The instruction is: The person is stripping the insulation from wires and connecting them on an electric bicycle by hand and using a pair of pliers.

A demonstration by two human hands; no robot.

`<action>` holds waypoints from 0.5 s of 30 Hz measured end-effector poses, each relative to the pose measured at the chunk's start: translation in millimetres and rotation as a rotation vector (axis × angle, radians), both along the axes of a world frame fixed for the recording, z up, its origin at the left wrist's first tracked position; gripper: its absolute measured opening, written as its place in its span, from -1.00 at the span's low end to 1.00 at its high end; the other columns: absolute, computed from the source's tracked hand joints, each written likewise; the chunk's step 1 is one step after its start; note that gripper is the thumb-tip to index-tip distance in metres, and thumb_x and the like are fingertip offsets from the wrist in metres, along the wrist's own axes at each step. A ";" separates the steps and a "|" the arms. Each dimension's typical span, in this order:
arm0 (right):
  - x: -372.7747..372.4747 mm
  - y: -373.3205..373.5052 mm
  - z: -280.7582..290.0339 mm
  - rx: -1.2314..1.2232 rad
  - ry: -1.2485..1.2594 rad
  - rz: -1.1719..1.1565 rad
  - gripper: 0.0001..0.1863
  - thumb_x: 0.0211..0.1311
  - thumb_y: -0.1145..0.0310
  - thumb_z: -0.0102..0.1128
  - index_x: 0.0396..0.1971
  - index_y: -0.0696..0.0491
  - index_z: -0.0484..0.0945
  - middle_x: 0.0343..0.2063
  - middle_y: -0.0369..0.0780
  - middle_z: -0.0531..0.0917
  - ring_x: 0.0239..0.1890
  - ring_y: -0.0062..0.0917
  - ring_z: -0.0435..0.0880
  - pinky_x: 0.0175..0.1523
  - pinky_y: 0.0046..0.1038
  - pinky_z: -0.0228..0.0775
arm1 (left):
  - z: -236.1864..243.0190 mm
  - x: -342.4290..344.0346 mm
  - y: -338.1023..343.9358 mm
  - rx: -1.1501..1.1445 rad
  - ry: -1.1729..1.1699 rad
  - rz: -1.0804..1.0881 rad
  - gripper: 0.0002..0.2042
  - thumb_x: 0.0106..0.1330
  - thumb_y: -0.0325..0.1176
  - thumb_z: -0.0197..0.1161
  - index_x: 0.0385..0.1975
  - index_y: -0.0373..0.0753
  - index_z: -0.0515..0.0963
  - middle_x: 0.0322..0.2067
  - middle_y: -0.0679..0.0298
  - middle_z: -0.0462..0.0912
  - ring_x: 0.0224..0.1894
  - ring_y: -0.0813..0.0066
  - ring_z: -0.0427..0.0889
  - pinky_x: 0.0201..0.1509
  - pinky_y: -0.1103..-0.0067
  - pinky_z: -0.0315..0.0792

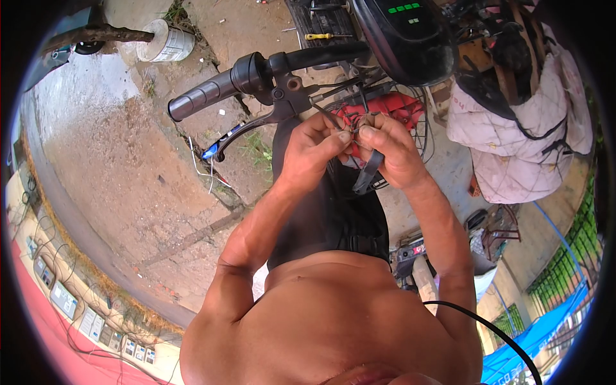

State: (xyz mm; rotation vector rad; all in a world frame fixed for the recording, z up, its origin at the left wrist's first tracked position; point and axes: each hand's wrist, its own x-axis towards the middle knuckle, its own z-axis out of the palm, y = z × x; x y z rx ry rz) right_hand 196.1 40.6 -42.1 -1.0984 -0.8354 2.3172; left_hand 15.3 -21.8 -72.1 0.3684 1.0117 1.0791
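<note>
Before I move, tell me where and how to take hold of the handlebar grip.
Likely best around the ribbed middle of the handlebar grip, coming from the left: its end juts out free there, while the brake lever crowds the near side.

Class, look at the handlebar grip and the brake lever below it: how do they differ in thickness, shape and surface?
The handlebar grip is thick, while the brake lever is slender. The grip runs nearly straight to a blunt, rounded end; the lever curves along its length. The grip's surface is ribbed, whereas the lever looks smooth. Both are dark and reach toward the lower left of the picture.
</note>
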 end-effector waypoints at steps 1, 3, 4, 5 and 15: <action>-1.2 -0.3 0.3 -0.001 0.000 0.000 -0.77 0.43 0.25 0.12 -0.27 0.12 0.53 -0.39 -0.40 0.53 -0.35 -0.75 0.41 -0.21 -0.64 0.30 | -0.3 0.1 -0.2 0.002 0.000 0.003 -0.79 0.32 -0.34 0.29 -0.17 -0.33 0.52 -0.41 0.23 0.65 -0.40 0.49 0.61 -0.28 0.57 0.49; -3.9 -0.5 1.1 0.062 -0.060 -0.020 -0.79 0.41 0.28 0.15 -0.26 0.15 0.52 -0.36 -0.37 0.56 -0.32 -0.72 0.48 -0.15 -0.62 0.36 | 0.1 0.2 0.2 0.004 -0.004 0.006 -0.79 0.32 -0.35 0.29 -0.18 -0.32 0.52 -0.41 0.23 0.65 -0.40 0.49 0.61 -0.28 0.57 0.48; -4.6 -0.8 0.4 0.061 -0.060 -0.021 -0.79 0.41 0.28 0.15 -0.26 0.15 0.52 -0.36 -0.37 0.56 -0.32 -0.72 0.48 -0.15 -0.62 0.36 | 0.3 0.3 0.3 0.007 -0.009 0.011 -0.80 0.32 -0.35 0.29 -0.18 -0.32 0.52 -0.41 0.23 0.65 -0.40 0.49 0.60 -0.29 0.57 0.48; -5.3 -1.1 -1.1 0.098 -0.083 -0.027 -0.80 0.40 0.31 0.16 -0.26 0.17 0.52 -0.36 -0.34 0.58 -0.31 -0.70 0.52 -0.14 -0.61 0.39 | 0.6 0.7 0.6 0.007 -0.009 0.009 -0.80 0.32 -0.35 0.29 -0.18 -0.32 0.52 -0.41 0.23 0.65 -0.40 0.49 0.60 -0.29 0.57 0.48; -9.2 1.6 8.0 0.163 -0.156 0.000 -0.84 0.37 0.39 0.16 -0.28 0.20 0.51 -0.38 -0.25 0.65 -0.32 -0.63 0.65 -0.20 -0.58 0.50 | -0.5 4.6 0.8 0.015 -0.047 0.071 -0.83 0.34 -0.38 0.31 -0.25 -0.34 0.51 -0.44 0.25 0.64 -0.47 0.57 0.58 -0.34 0.63 0.49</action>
